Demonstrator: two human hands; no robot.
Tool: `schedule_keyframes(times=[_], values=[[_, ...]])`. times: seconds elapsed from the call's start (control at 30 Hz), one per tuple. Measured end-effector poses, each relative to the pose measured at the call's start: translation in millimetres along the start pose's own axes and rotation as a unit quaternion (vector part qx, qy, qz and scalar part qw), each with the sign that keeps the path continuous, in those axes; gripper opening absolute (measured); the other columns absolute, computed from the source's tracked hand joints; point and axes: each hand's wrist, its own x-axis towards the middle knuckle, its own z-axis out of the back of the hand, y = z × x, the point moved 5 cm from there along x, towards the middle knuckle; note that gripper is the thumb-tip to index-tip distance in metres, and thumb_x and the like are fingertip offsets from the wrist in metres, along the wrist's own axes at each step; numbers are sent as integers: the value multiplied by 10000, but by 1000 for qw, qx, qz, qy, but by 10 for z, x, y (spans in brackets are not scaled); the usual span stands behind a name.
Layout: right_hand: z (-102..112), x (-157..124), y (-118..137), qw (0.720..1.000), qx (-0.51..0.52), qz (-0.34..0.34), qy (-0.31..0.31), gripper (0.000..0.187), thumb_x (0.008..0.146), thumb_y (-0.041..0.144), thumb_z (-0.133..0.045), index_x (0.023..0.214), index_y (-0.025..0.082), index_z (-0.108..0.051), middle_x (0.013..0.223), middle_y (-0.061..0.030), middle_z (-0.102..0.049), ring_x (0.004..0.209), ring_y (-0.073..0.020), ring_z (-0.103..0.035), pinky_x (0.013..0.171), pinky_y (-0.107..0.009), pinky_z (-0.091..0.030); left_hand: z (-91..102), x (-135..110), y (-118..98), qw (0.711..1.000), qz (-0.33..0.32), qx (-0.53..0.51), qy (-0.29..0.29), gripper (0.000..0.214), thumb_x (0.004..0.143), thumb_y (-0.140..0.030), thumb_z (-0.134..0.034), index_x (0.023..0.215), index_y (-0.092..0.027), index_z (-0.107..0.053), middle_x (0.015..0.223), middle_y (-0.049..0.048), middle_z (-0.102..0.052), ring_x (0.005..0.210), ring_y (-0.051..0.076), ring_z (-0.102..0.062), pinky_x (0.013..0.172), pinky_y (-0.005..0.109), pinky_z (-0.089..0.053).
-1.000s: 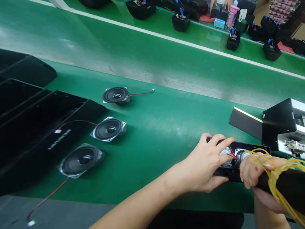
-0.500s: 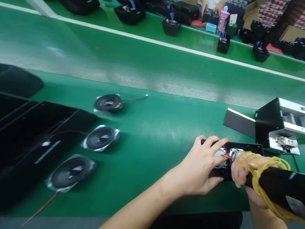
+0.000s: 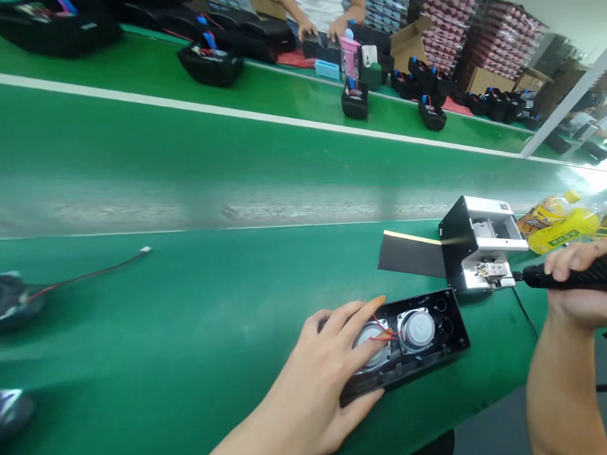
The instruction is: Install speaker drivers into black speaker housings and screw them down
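Observation:
My left hand (image 3: 331,366) spans the left end of a black speaker housing (image 3: 405,373), fingers over the top and thumb along the near side. Inside the housing sit two round speaker drivers; the right one (image 3: 419,329) shows fully, while the left one (image 3: 372,354) is partly under my fingers. Thin red wires run between them. On the right, my right hand (image 3: 575,304) is closed around a black electric screwdriver (image 3: 537,277). Its tip points left and meets the front of a small black-and-white screw feeder (image 3: 491,271).
A flat black plate (image 3: 408,254) lies left of the feeder, and yellow-labelled bottles (image 3: 562,228) stand behind it. Loose speakers (image 3: 7,301) lie at the left edge, one with a trailing wire. Across the conveyor belt, a person (image 3: 320,11) handles black housings.
My right hand has carried the screwdriver from over the housing to the feeder at right. My left hand stays on the housing. The view has swung right.

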Motion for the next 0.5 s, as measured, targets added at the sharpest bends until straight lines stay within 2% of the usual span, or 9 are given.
schedule_keyframes(times=[0.1, 0.27, 0.37, 0.5], values=[[-114, -4, -34, 996, -42, 77, 1, 797, 722, 1007, -416, 753, 225, -567, 498, 82, -423, 302, -110, -374, 314, -234, -313, -11, -10, 0, 1000, -6, 11, -12, 328, 862, -276, -638, 1182, -288, -708, 1626, 90, -501, 1369, 379, -519, 1031, 567, -436], [-215, -100, -83, 995, -77, 52, 25, 814, 727, 1022, -381, 665, 226, -537, 461, 74, -433, 294, -104, -368, 296, -236, -313, -11, -13, 10, 1000, -10, 20, -12, 325, 864, -269, -640, 1181, -296, -705, 1631, 76, -496, 1366, 365, -526, 1027, 569, -435], [-215, -112, -82, 997, -64, 43, 7, 807, 741, 1006, -404, 752, 220, -583, 478, 83, -447, 303, -101, -366, 299, -228, -306, -6, -7, 7, 1000, -11, 22, -10, 322, 860, -275, -650, 1176, -297, -708, 1626, 79, -504, 1369, 360, -526, 1028, 559, -443], [-248, -123, -82, 996, -70, 48, 16, 808, 750, 994, -421, 869, 220, -621, 475, 96, -446, 298, -106, -358, 299, -231, -313, -1, -3, 6, 1000, -10, 21, -9, 309, 863, -297, -652, 1165, -289, -717, 1614, 91, -520, 1354, 369, -538, 1022, 553, -455]])
